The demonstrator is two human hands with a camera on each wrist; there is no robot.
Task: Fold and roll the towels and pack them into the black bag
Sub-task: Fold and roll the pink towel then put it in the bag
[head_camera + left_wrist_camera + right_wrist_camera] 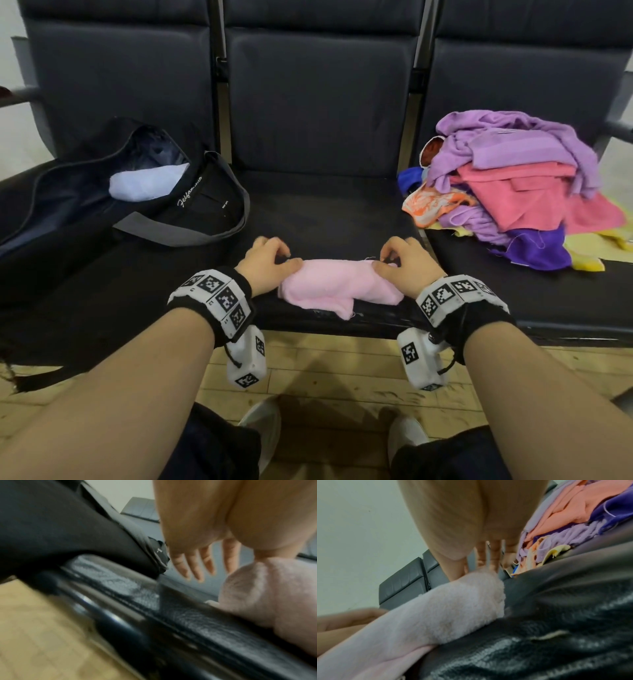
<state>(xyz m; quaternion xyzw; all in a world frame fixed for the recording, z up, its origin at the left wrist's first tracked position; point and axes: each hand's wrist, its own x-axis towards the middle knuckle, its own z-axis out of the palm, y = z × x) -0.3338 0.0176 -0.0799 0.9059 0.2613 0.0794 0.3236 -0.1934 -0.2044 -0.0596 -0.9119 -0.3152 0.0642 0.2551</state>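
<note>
A pink towel (337, 284) lies rolled across the front of the middle black seat (325, 219). My left hand (272, 258) sits at its left end, thumb pressing on the roll (265, 595); the other fingers (197, 563) hang loosely beside it and touch nothing. At the right end, my right hand (404, 260) pinches the roll (436, 608) between thumb and curled fingertips (489, 561). The black bag (68, 205) lies open on the left seat with a pale rolled towel (147, 183) inside.
A heap of purple, coral, orange and yellow towels (513, 185) covers the right seat, close to my right hand. The bag's grey strap (191, 233) trails toward my left hand. The seat's front edge (342, 322) is just below the roll, wooden floor (325, 373) beneath.
</note>
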